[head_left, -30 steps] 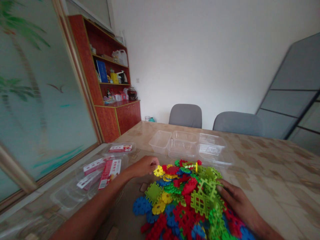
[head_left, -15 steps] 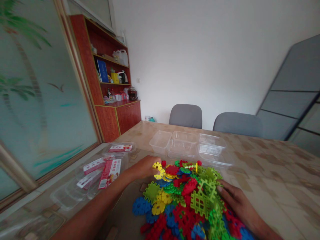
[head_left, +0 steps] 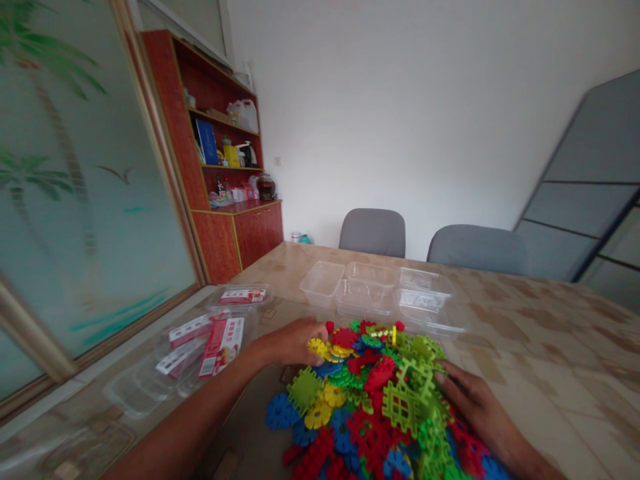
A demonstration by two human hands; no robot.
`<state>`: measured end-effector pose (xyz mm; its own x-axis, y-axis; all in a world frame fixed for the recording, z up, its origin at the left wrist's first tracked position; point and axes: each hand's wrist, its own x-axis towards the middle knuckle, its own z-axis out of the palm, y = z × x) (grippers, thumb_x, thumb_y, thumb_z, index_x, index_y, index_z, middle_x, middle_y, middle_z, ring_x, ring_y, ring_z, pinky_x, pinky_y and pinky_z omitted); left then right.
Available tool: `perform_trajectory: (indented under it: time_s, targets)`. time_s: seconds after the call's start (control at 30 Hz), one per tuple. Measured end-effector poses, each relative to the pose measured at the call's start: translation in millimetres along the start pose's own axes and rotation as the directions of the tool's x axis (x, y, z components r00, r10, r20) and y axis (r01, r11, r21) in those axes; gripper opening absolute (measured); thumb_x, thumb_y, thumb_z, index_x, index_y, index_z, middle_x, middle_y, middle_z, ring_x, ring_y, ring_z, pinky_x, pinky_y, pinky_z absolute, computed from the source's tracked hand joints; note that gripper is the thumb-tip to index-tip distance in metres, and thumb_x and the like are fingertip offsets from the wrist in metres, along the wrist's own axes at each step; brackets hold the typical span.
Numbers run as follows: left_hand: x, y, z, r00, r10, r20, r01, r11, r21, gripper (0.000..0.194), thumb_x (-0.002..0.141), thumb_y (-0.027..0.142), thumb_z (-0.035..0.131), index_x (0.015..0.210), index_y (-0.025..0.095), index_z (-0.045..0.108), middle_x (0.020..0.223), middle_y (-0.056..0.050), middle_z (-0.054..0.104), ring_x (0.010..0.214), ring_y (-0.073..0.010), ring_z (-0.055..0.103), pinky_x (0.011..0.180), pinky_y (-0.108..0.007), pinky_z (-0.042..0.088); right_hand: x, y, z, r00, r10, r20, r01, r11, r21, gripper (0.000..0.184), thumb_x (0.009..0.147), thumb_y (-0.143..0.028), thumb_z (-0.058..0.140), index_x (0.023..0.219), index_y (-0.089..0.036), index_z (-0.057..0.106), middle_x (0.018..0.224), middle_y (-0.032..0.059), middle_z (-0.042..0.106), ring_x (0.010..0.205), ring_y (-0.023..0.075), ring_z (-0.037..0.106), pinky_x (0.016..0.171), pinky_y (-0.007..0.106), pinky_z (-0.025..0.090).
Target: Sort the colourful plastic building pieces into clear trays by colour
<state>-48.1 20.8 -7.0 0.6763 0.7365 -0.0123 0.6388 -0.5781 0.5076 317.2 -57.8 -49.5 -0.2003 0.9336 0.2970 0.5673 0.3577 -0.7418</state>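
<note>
Plastic building pieces in red, blue, yellow and green lie in a loose heap on the table in front of me. At the heap's far left edge, my left hand is closed, with a yellow snowflake disc pinched between thumb and fingers. That disc is tilted and overlaps other yellow discs. Against the heap's right side lies my right hand, fingers loosely stretched and touching the lime-green square waffle blocks. Part of its fingers is hidden behind those blocks.
Clear plastic tubs stand in two rows behind the heap. Clear lids and red-and-white labelled packs lie to the left. Two grey chairs face me across the patterned table.
My left hand has turned and dipped slightly toward the heap, tipping the yellow disc from facing me to a flatter angle. My right hand has stayed in place.
</note>
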Motion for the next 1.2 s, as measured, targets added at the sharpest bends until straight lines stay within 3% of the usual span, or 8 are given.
perform_trajectory:
  time_s: [0.33,0.67,0.83,0.97,1.2]
  targets:
    - [-0.1,4.2,-4.4,0.998,-0.059,-0.025,0.058,0.998,-0.031,0.024,0.067,0.015,0.058,0.091,0.019,0.056,0.089,0.0,0.062,0.082,-0.0195,0.056,0.067,-0.023,0.039,-0.6,-4.3,-0.4,1.0,0.0,0.023,0.0,1.0,0.004,0.032,0.09,-0.046,0.048,0.091,-0.02,0.067,0.091,0.0025,0.072,0.08,0.021,0.066,0.077,0.025,0.054]
    - [-2.9,17.0,-22.0,0.994,-0.102,-0.033,0.096,0.986,-0.138,0.024,0.077,0.027,0.05,0.099,0.02,0.055,0.091,0.001,0.063,0.083,-0.0177,0.057,0.067,-0.023,0.042,-0.3,-2.8,-0.3,1.0,-0.012,0.013,0.012,1.0,-0.001,0.031,0.089,-0.046,0.049,0.091,-0.021,0.067,0.092,0.0024,0.072,0.081,0.0212,0.066,0.076,0.024,0.054]
    - [3.0,6.7,-2.1,0.989,-0.12,-0.081,0.111,0.988,-0.109,0.026,0.072,0.036,0.064,0.091,0.02,0.058,0.092,0.0,0.063,0.085,-0.0189,0.054,0.071,-0.024,0.04,-0.4,-2.5,-1.0,1.0,-0.019,0.001,0.019,0.999,-0.033,0.033,0.089,-0.047,0.049,0.092,-0.021,0.068,0.094,0.0035,0.073,0.083,0.0226,0.067,0.078,0.027,0.055]
    - [8.2,3.6,14.8,0.98,-0.142,-0.141,0.131,0.988,-0.087,0.022,0.077,0.038,0.06,0.088,0.019,0.057,0.093,-0.003,0.063,0.088,-0.0209,0.053,0.077,-0.028,0.039,-0.1,-3.7,-1.4,1.0,-0.018,-0.005,0.018,0.998,-0.06,0.037,0.089,-0.049,0.047,0.094,-0.02,0.07,0.097,0.005,0.074,0.091,0.0256,0.068,0.081,0.029,0.056]
    - [5.7,0.7,9.8,0.985,-0.145,-0.091,0.129,0.979,-0.156,0.028,0.068,0.036,0.067,0.085,0.018,0.055,0.089,-0.002,0.061,0.083,-0.0205,0.052,0.069,-0.027,0.039,-0.1,-6.4,-6.8,0.989,0.056,-0.135,-0.073,0.99,-0.123,0.047,0.084,-0.058,0.047,0.092,-0.019,0.073,0.103,0.0089,0.074,0.101,0.0299,0.067,0.09,0.036,0.053]
